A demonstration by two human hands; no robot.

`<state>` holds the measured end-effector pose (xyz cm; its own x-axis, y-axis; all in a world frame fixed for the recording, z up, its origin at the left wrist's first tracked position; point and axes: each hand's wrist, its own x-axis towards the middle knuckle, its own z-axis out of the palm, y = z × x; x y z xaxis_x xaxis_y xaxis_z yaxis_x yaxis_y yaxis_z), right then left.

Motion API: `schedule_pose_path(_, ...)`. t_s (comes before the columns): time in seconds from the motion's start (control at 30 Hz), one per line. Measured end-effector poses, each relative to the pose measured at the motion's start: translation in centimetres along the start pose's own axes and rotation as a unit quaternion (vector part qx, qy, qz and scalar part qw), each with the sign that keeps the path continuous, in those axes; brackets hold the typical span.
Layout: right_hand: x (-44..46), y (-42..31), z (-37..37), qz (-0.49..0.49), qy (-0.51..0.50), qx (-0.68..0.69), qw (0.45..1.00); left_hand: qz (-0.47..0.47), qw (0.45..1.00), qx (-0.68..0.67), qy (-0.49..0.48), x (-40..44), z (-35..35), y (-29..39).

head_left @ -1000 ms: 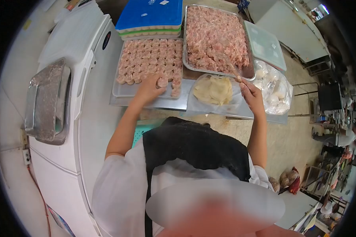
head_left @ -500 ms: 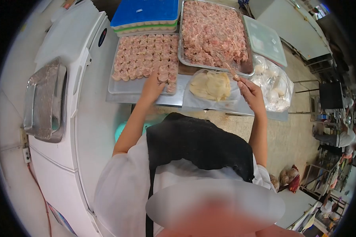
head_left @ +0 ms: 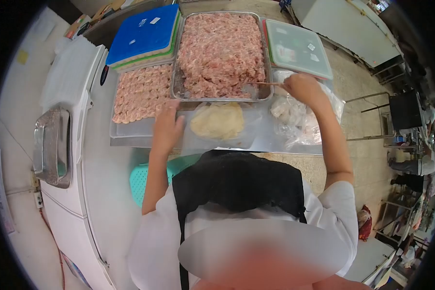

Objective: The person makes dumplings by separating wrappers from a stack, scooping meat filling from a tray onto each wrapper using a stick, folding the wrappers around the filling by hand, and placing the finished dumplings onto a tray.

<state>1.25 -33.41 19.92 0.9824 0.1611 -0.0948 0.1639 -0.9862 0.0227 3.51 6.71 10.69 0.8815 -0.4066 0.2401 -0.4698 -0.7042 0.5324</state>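
I have the table (head_left: pixel 135 142) in view, its pan (head_left: pixel 260 93) of ground meat (head_left: pixel 222 53) set centrally, likely for easy reach. Left of it sits the tray (head_left: pixel 130 129) of dumplings (head_left: pixel 140 92). Dough wrappers (head_left: pixel 218 121) lie just this side of the pan, probably to stay handy. I see the left hand (head_left: pixel 167 126) by the tray's near corner (its grip I cannot tell). The right hand (head_left: pixel 302 89) grasps a stick (head_left: pixel 269 83) by its outer end, presumably keeping fingers off the meat.

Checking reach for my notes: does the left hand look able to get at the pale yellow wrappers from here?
Probably yes: the left hand is close beside the pale yellow wrappers, and nothing visible blocks the way between them.
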Motion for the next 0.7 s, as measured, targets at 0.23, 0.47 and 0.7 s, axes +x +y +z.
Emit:
schedule_pose_path(0.23,5.7,-0.5,10.6,-0.173,0.097,0.0,0.98,0.086,0.987,-0.059,-0.124,1.8,9.4,5.1)
schedule_pose_path(0.47,2.3,-0.5,2.6,-0.179,0.053,0.019,0.982,-0.001,0.995,-0.066,-0.069,1.2,10.4,4.8)
schedule_pose_path(0.7,4.5,-1.2,5.4,-0.106,0.007,0.043,0.993,-0.159,0.927,-0.341,0.016,0.9,9.7,3.7)
